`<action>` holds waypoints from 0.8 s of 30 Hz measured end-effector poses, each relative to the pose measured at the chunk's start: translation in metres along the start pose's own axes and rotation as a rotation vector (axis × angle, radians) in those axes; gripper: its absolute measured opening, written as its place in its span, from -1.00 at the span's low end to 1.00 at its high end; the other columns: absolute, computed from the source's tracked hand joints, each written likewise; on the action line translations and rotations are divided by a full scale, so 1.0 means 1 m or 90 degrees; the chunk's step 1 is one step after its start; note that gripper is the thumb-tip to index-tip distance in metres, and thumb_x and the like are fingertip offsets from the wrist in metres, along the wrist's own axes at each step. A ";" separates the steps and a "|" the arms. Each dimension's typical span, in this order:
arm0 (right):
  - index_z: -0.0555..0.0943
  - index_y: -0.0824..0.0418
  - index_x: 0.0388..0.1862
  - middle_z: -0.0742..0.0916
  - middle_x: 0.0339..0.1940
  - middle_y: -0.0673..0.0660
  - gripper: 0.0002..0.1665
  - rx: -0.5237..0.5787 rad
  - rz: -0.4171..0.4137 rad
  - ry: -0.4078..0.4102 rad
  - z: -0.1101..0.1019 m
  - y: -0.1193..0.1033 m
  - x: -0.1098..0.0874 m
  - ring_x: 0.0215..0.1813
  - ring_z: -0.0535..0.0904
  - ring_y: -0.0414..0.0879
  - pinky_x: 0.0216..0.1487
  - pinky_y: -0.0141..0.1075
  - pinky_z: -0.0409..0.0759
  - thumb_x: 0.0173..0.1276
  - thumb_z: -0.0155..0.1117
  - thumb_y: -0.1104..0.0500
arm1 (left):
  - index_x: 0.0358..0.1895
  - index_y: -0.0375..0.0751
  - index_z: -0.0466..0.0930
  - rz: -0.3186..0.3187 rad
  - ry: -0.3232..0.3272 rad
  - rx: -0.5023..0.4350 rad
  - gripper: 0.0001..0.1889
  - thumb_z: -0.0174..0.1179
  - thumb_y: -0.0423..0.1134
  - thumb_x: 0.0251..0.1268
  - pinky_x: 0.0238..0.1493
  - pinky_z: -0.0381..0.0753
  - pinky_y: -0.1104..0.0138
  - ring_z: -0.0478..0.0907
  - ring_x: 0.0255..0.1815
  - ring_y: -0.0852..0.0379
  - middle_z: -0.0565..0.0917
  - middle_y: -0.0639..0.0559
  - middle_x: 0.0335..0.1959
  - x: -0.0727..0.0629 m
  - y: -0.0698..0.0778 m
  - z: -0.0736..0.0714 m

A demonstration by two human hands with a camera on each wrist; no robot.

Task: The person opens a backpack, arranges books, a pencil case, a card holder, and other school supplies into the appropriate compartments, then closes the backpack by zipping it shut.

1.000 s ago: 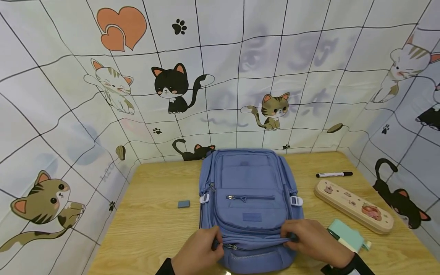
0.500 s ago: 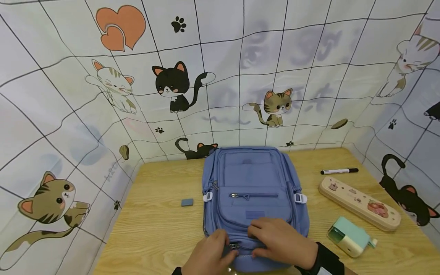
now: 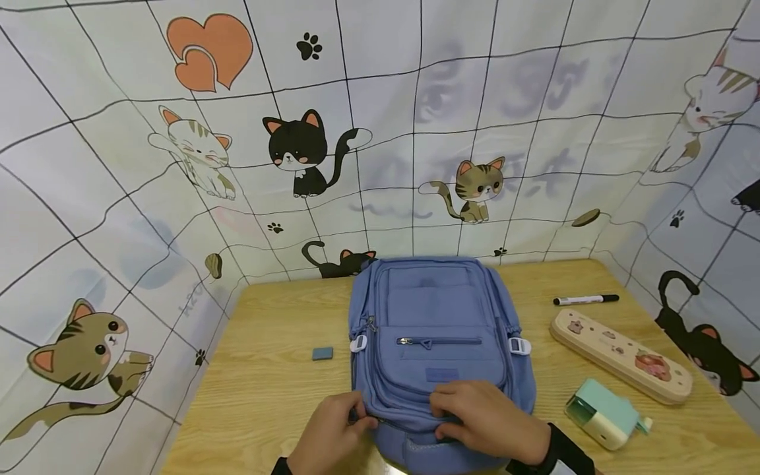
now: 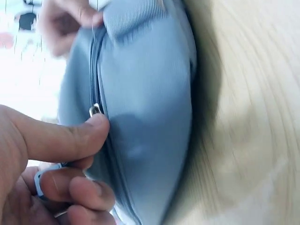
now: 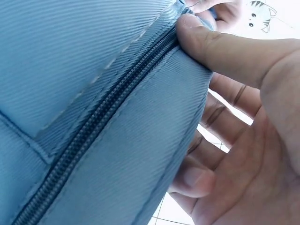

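A blue backpack (image 3: 436, 303) lies on the table with its front pocket side up. My left hand (image 3: 332, 432) is at the lower left corner of the bag. In the left wrist view its thumb and fingers pinch the metal zipper pull (image 4: 95, 110) on the lower pocket's seam. My right hand (image 3: 489, 419) grips the bag's lower front by the middle. Seen from the right wrist, the thumb lies on the cloth edge beside the zipper (image 5: 105, 105), whose teeth are meshed here, and the fingers are behind the cloth.
On the wooden table (image 3: 267, 389), a small grey-blue block (image 3: 322, 353) lies left of the bag. To the right are a marker (image 3: 586, 300), a cream pencil case (image 3: 620, 356) and a mint-green pencil sharpener (image 3: 608, 412). A cat-print curtain (image 3: 386, 86) surrounds the table.
My right hand has moved left from the bag's right side to its lower middle. My left hand has drawn the zipper pull leftward to the bag's corner.
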State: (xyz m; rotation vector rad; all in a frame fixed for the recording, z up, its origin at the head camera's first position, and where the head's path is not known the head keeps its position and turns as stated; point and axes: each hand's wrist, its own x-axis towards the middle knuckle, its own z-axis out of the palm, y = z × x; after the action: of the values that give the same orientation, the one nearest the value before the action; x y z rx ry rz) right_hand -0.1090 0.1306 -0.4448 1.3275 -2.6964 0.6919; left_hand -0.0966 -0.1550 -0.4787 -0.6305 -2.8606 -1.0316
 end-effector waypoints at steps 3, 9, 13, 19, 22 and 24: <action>0.39 -0.19 -0.45 0.43 -0.53 -0.25 -0.75 0.016 0.008 -0.003 -0.003 0.000 -0.001 -0.54 0.24 -0.46 -0.54 -0.53 0.23 0.12 0.31 -0.13 | -0.62 0.09 0.34 -0.025 0.030 0.020 -0.68 0.37 -0.13 -0.04 -0.68 0.16 0.55 0.14 -0.73 0.45 0.33 0.33 -0.71 0.005 -0.019 -0.005; 0.37 -0.18 -0.47 0.42 -0.53 -0.24 -0.74 0.027 0.003 -0.002 -0.005 0.005 -0.004 -0.56 0.22 -0.46 -0.55 -0.55 0.21 0.14 0.31 -0.10 | -0.62 0.10 0.37 -0.078 0.030 0.020 -0.71 0.35 -0.03 -0.02 -0.72 0.15 0.51 0.11 -0.77 0.40 0.35 0.30 -0.72 0.025 -0.054 -0.016; 0.34 -0.11 -0.52 0.37 -0.56 -0.21 -0.69 0.033 -0.013 0.001 -0.006 0.004 -0.004 -0.57 0.18 -0.45 -0.56 -0.55 0.16 0.14 0.31 -0.08 | -0.61 0.12 0.38 -0.066 0.033 0.039 -0.71 0.37 -0.07 -0.04 -0.71 0.15 0.51 0.13 -0.75 0.39 0.44 0.33 -0.66 0.040 -0.063 -0.018; 0.31 -0.06 -0.53 0.29 -0.56 -0.23 -0.65 0.037 -0.039 -0.004 -0.005 0.001 -0.002 -0.56 0.14 -0.43 -0.54 -0.55 0.13 0.14 0.33 -0.06 | -0.62 0.09 0.40 -0.057 0.043 0.050 -0.71 0.40 -0.10 -0.06 -0.70 0.12 0.50 0.15 -0.74 0.36 0.48 0.31 -0.65 0.060 -0.081 -0.018; 0.32 -0.07 -0.52 0.29 -0.55 -0.22 -0.67 0.038 -0.047 -0.010 -0.004 0.000 -0.002 -0.55 0.15 -0.42 -0.53 -0.55 0.13 0.13 0.33 -0.06 | -0.63 0.10 0.40 -0.057 0.053 0.049 -0.70 0.41 -0.10 -0.08 -0.69 0.13 0.49 0.16 -0.74 0.35 0.46 0.30 -0.68 0.069 -0.092 -0.016; 0.33 -0.08 -0.50 0.31 -0.54 -0.20 -0.68 0.043 -0.052 -0.015 -0.004 -0.001 -0.002 -0.53 0.16 -0.42 -0.53 -0.56 0.13 0.13 0.33 -0.05 | -0.65 0.11 0.39 -0.058 0.064 0.052 -0.69 0.42 -0.09 -0.10 -0.70 0.13 0.49 0.16 -0.74 0.35 0.44 0.29 -0.71 0.075 -0.099 -0.014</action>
State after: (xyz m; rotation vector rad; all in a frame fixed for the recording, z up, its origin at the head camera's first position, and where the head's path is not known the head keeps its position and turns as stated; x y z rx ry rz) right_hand -0.1079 0.1334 -0.4417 1.4606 -2.6428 0.7691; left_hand -0.2052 -0.2056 -0.5148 -0.4325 -2.8496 -0.9240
